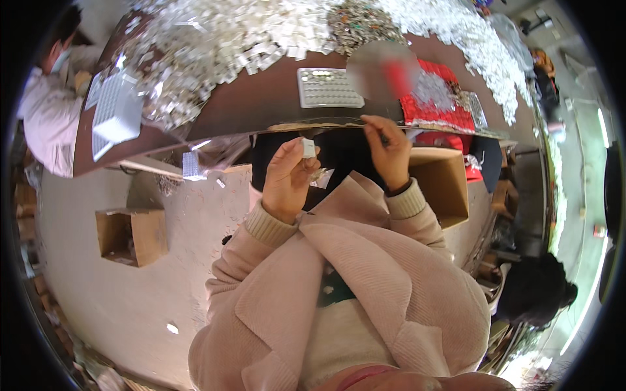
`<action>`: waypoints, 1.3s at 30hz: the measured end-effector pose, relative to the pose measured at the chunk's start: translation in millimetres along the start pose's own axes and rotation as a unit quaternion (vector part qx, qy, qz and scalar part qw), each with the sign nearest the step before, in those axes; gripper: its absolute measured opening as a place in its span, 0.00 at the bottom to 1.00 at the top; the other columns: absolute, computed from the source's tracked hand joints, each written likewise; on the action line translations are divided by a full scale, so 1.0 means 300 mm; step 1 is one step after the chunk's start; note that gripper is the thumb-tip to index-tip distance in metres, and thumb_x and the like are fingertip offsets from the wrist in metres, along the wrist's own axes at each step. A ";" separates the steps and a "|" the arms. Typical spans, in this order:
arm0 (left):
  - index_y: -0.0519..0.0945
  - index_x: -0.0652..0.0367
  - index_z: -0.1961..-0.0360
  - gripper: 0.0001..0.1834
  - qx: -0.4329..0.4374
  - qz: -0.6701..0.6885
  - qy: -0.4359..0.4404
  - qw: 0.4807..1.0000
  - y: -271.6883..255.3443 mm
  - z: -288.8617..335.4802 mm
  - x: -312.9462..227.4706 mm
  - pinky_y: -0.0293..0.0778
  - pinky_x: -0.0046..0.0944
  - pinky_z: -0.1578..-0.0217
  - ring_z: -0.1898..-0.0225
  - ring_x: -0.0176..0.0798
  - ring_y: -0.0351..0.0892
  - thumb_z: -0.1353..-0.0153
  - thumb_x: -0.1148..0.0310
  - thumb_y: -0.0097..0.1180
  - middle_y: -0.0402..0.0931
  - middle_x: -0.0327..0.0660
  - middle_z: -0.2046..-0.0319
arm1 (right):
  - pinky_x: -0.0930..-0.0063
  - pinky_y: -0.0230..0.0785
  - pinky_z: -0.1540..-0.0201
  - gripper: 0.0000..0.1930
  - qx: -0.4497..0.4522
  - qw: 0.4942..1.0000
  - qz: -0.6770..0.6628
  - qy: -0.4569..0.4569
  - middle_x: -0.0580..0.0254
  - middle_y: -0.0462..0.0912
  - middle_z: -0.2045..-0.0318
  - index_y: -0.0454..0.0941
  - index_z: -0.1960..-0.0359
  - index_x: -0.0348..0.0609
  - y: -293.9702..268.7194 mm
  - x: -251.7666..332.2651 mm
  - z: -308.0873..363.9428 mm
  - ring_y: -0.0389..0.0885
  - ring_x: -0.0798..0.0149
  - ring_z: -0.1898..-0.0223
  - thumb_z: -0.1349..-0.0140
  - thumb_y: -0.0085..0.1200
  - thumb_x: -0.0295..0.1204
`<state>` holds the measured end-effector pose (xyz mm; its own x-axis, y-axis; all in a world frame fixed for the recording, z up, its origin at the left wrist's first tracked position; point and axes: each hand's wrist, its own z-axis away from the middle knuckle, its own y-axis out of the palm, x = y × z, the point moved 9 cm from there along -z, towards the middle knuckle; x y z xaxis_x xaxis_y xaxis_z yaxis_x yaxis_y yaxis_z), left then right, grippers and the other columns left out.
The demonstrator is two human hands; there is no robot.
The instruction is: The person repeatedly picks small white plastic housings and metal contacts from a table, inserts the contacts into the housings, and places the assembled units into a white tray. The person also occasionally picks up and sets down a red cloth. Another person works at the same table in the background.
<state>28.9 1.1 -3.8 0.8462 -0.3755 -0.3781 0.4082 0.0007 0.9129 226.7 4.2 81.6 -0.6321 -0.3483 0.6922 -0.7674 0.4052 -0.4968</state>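
My left hand (289, 179) is raised in front of the table edge, its fingertips closed on a small white square piece (308, 148). Just below those fingers are small shiny bits (317, 174), too small to name. My right hand (391, 156) is at the table edge, apart from the left, with its fingers curled and thumb close to the forefinger. Whatever it may pinch cannot be made out. Beyond both hands, a white tray (331, 103) with rows of small roundish pieces lies on the dark table (241, 104).
Heaps of small white pieces (248, 39) cover the table's far side, beside a pile of brownish ones (365, 26). Red sheeting (450, 117) bears clear pieces. Stacked white trays (117, 111) stand left, near another person (49, 124). Cardboard boxes (149, 236) are below; one (450, 186) adjoins my right arm.
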 end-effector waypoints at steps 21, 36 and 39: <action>0.77 0.59 0.53 0.09 -0.070 -0.138 -0.042 0.987 0.020 -0.189 0.072 0.64 0.35 0.63 0.66 0.34 0.66 0.29 0.66 0.53 0.72 0.38 0.67 | 0.62 0.75 0.63 0.05 -0.081 0.956 0.275 0.065 0.50 0.83 0.67 0.82 0.63 0.40 -0.311 -0.514 -0.146 0.83 0.48 0.66 0.39 0.60 0.25; 0.77 0.61 0.52 0.09 0.077 -0.072 -0.030 0.994 0.212 -0.231 0.068 0.75 0.33 0.59 0.60 0.33 0.80 0.33 0.75 0.56 0.82 0.44 0.59 | 0.79 0.77 0.60 0.05 0.036 0.928 -0.338 0.155 0.58 0.86 0.63 0.74 0.57 0.33 -0.025 -0.096 -0.127 0.86 0.70 0.63 0.32 0.52 0.16; 0.77 0.60 0.51 0.10 0.055 -0.098 0.015 0.994 0.206 -0.223 0.041 0.74 0.33 0.59 0.62 0.32 0.79 0.32 0.74 0.57 0.82 0.41 0.59 | 0.78 0.77 0.59 0.05 0.055 0.960 -0.268 0.056 0.55 0.87 0.60 0.75 0.58 0.35 0.026 0.026 -0.156 0.86 0.70 0.60 0.34 0.55 0.17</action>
<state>87.4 58.5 37.6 0.7652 -0.3305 -0.5524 0.5268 -0.1718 0.8325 220.8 44.2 107.7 -0.1330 -0.3857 0.9130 -0.9898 0.0998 -0.1020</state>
